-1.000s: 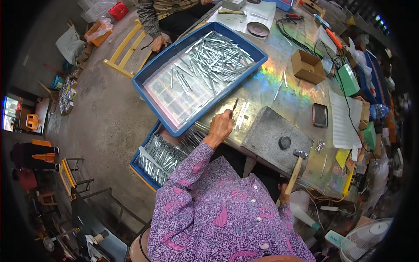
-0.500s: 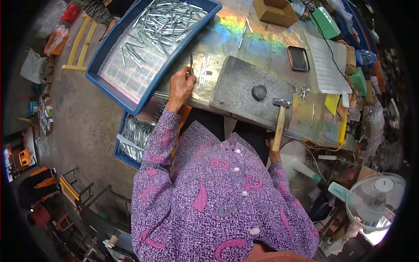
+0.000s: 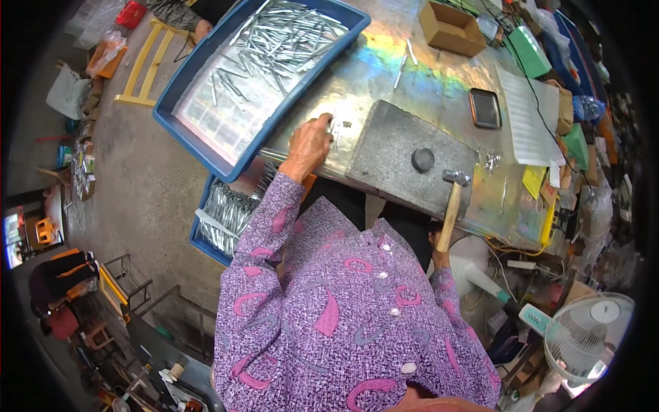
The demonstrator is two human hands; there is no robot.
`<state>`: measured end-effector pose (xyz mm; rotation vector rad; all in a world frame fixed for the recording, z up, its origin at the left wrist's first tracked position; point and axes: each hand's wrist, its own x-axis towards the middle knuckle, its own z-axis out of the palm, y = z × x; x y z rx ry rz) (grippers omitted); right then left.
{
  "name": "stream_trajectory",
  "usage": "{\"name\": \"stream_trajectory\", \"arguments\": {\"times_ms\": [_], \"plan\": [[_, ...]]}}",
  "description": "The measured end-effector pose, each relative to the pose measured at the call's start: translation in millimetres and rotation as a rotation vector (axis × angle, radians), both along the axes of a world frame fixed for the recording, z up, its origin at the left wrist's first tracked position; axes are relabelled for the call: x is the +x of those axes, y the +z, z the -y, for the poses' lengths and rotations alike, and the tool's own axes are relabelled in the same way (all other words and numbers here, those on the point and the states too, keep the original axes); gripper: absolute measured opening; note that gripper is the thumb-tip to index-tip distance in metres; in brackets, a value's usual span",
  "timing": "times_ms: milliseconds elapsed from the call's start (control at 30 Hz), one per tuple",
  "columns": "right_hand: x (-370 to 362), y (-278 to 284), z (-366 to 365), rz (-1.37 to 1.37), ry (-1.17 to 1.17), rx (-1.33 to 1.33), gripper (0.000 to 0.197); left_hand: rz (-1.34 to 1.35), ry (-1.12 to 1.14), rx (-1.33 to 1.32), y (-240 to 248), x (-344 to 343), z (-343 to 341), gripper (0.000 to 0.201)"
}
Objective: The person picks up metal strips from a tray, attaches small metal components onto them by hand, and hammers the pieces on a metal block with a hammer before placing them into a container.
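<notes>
My left hand (image 3: 309, 145) is closed at the table's near edge, its fingertips over slim, bright metal pieces (image 3: 337, 132). What lies between the fingertips is too blurred to make out. A small dark piece (image 3: 347, 125) lies just right of them. My right hand (image 3: 440, 253), partly hidden, is closed round the lower end of the wooden handle of a hammer (image 3: 449, 216). The hammer head rests on the right part of a grey stone slab (image 3: 395, 137). A round black block (image 3: 423, 159) stands on the slab, left of the hammer head.
Left of my left hand stands a blue tray (image 3: 257, 151) of slim metal pieces; a lower blue bin (image 3: 197, 237) holds more. Farther right are a black-rimmed dish (image 3: 485, 108), small metal parts (image 3: 490, 160) and a cardboard box (image 3: 449, 31). A fan (image 3: 590, 336) stands at right.
My left hand has moved slightly right and away from me, onto the bright pieces. The dark slim piece that stood up from its fingers no longer shows. The whole view has shifted a little.
</notes>
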<state>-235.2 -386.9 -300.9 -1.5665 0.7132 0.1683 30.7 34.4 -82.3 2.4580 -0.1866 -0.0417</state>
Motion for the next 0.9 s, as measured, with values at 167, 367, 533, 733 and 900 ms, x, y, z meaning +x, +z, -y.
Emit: {"name": "stream_trajectory", "arguments": {"times_ms": [167,367,533,733,900], "plan": [[-29.0,-41.7,27.8,0.152,0.184,-0.574,0.022,-0.002,-0.054,-0.18,23.7,3.1,6.5,0.029],[-4.7,30.3,-7.0,0.146,0.196,-0.262,0.038,-0.001,0.104,-0.634,89.3,0.2,-32.8,0.022],[-13.1,20.0,7.5,0.223,0.47,-0.711,0.036,0.016,0.328,-0.302,65.1,51.4,-110.8,0.018],[-17.7,0.8,4.3,0.119,-0.062,0.032,0.042,-0.12,0.477,-0.104,21.4,86.1,-158.1,0.024],[-19.3,-14.7,11.8,0.195,0.048,-0.112,0.031,-0.074,0.497,-0.035,7.4,85.2,-164.1,0.027]]}}
